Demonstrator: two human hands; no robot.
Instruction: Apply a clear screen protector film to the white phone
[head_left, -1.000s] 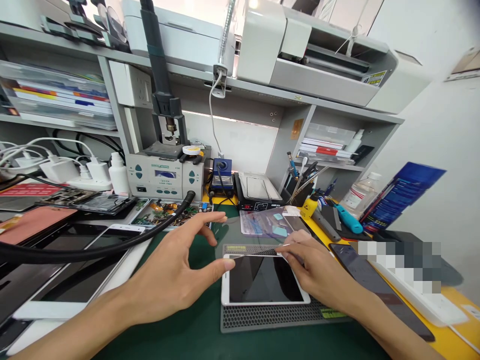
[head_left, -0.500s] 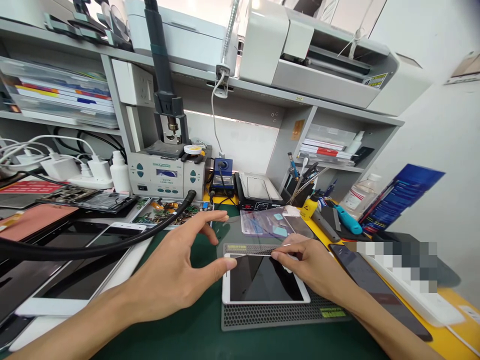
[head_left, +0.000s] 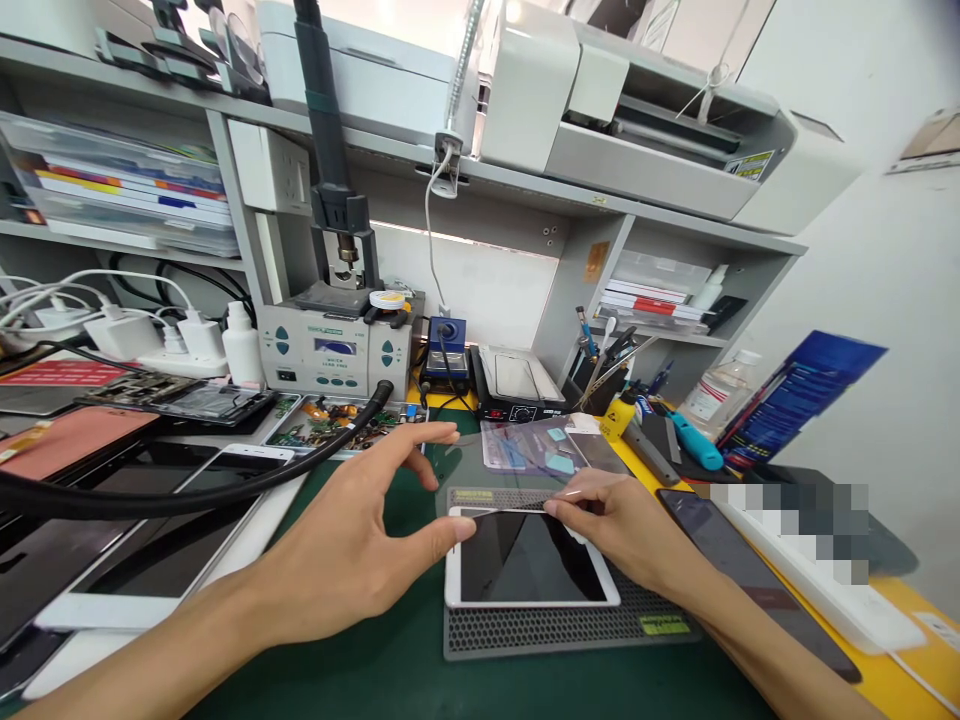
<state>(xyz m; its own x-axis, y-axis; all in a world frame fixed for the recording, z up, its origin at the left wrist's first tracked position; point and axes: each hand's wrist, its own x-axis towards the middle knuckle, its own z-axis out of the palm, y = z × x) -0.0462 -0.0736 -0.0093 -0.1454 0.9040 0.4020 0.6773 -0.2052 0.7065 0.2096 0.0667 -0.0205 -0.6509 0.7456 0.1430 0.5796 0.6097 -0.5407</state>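
A white-framed tablet [head_left: 532, 570] with a dark, glossy screen lies flat on a grey honeycomb-patterned mat [head_left: 555, 630]. My left hand [head_left: 360, 530] is open at the tablet's left, fingers curved and well apart from the thumb. Its thumb tip is at the tablet's upper left corner. At the upper right edge, my right hand [head_left: 630, 525] is closed in a pinch on a thin clear film [head_left: 480, 465]. That see-through sheet stands raised behind the tablet's far edge, and its outline is faint. Something small and white shows beneath the right fingers, partly hidden.
Several phones and tablets [head_left: 180, 530] lie at the left under a black hose [head_left: 225, 500]. Behind stand a soldering station [head_left: 330, 350], a tray of small parts [head_left: 337, 425] and a heating plate [head_left: 521, 385]. To the right are a dark panel [head_left: 750, 580] and a white power strip [head_left: 825, 570].
Both hands keep nearly the same place. The right fingers have shifted very slightly, and the clear film's edge shows a little more plainly beside them. The tablet stays put.
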